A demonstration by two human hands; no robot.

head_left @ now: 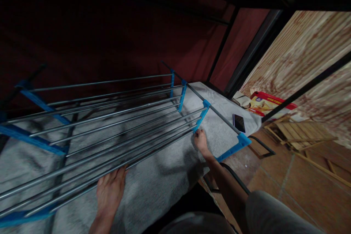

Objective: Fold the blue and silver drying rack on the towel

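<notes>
Two bare hands at a metal-tube rack (pixel 117 112) sitting on gray fabric (pixel 153 190). Left hand (pixel 111 187) reaches up palm down, fingers nearly straight and side by side, tips touching the rack's front edge; can't tell if they're clamped. Right hand (pixel 200 140), arm stretched forward, has fingers curled in by a blue bracket's (pixel 202 119) lower end, grip unclear. Phone's (pixel 239 123) farther right.

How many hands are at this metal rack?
2: the left hand at the front rod, the right hand by the lower end of a blue bracket. No others show.
</notes>
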